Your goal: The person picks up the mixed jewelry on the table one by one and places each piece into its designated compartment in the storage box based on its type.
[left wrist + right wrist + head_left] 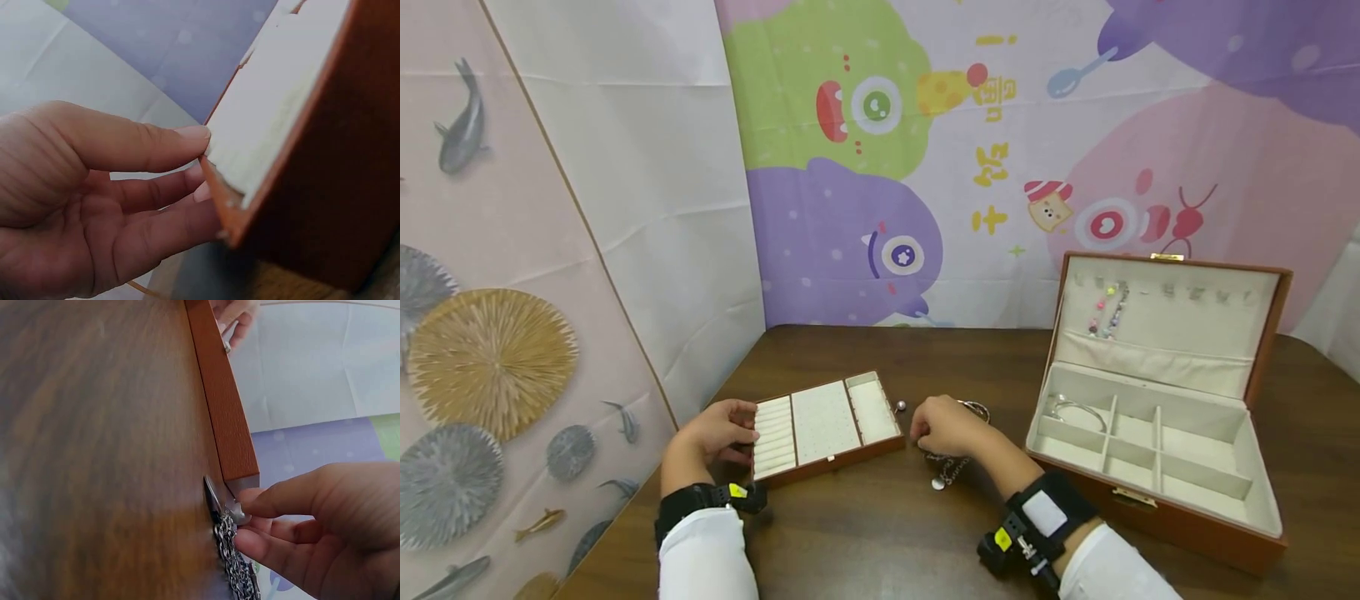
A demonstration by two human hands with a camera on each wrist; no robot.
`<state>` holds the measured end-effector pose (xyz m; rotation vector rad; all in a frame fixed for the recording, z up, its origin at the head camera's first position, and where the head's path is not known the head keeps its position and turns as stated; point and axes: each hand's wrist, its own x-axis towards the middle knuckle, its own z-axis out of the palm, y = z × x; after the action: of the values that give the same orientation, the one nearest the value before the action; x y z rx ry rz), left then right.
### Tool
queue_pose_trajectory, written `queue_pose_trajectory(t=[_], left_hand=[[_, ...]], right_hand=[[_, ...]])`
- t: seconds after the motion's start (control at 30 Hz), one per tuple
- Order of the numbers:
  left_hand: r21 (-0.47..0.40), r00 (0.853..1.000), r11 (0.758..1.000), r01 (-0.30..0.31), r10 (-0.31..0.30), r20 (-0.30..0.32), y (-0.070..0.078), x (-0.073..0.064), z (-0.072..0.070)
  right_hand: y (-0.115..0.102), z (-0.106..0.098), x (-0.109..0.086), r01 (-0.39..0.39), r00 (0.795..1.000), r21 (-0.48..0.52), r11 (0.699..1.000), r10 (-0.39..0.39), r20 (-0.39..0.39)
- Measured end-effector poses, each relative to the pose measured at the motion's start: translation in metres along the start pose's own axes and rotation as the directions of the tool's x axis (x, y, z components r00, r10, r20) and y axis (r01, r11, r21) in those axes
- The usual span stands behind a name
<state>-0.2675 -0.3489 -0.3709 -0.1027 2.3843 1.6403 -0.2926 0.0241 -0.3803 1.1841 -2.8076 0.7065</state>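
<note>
My left hand grips the left end of a brown jewelry tray, thumb on its rim and fingers against its outer side. Cream ring rolls, a flat middle panel and a narrow compartment line the tray. Beyond the tray's right end, my right hand bends down over a small pile of silver jewelry. Its thumb and finger pinch a small silvery piece of jewelry, whose exact kind is hard to tell. Silver chains lie just beside those fingertips. A pearl-like bead sits near the tray, apart from the hand.
An open brown jewelry box stands at the right, with cream compartments and a silver bangle in one of them. Colorful beaded bracelets hang inside its raised lid. Printed cloths hang behind the wooden table.
</note>
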Motion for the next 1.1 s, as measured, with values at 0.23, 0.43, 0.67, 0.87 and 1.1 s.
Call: queue_pose_trajectory(t=[0.23, 0.43, 0.67, 0.87, 1.1], left_hand=[[0.026, 0.999, 1.0, 0.009, -0.008, -0.05, 0.005, 0.002, 0.003], [0.008, 0.999, 1.0, 0.006, -0.006, -0.047, 0.008, 0.007, 0.012], [0.009, 0.998, 1.0, 0.017, -0.017, -0.057, 0.01, 0.015, 0.02], [-0.013, 0.998, 1.0, 0.028, -0.029, -0.057, 0.007, 0.018, 0.021], [-0.066, 0.997, 0.996, 0.061, -0.064, -0.041, 0.005, 0.018, 0.018]], right_hand=[[0.0, -0.006, -0.002, 0.006, 1.0, 0.005, 1.0, -0.006, -0.02], [-0.007, -0.01, 0.001, 0.039, 0.995, 0.007, 0.999, -0.038, -0.095], [-0.024, -0.001, 0.017, 0.092, 0.971, 0.05, 0.994, -0.078, -0.226], [-0.035, 0.014, 0.035, 0.12, 0.951, 0.09, 0.989, -0.089, -0.295], [-0.041, 0.027, 0.052, 0.16, 0.962, 0.07, 0.985, -0.139, -0.236]])
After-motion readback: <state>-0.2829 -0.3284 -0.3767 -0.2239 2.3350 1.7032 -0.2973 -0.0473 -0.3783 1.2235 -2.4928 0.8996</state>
